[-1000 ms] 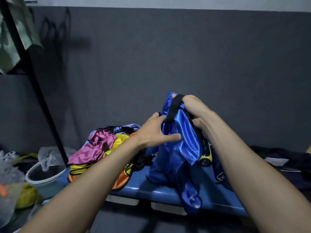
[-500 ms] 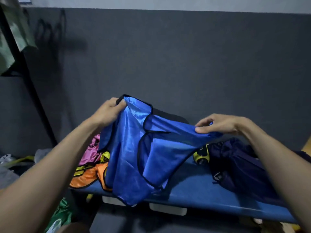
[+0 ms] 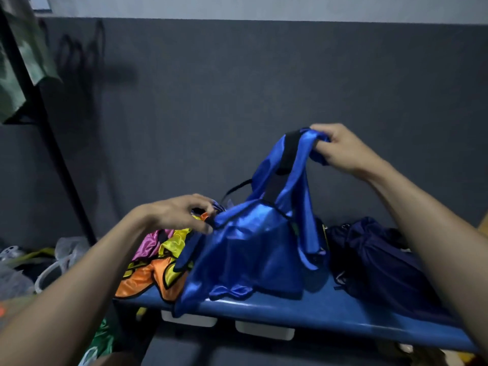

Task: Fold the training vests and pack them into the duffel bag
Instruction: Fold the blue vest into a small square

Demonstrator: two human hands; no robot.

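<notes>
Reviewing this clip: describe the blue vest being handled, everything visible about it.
The blue vest is shiny, satin-like royal blue fabric with thin black binding along its openings and a wider black band near the top. It is unfolded and crumpled, stretched between two hands: the right hand pinches one strap-like end raised high, and the left hand grips another edge lower down. Its lower part drapes on the blue bench, one corner hanging over the front edge, beside the pile of orange, yellow and pink vests.

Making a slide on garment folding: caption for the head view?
Both hands, left hand and right hand, grip a blue vest over a blue bench.
</notes>
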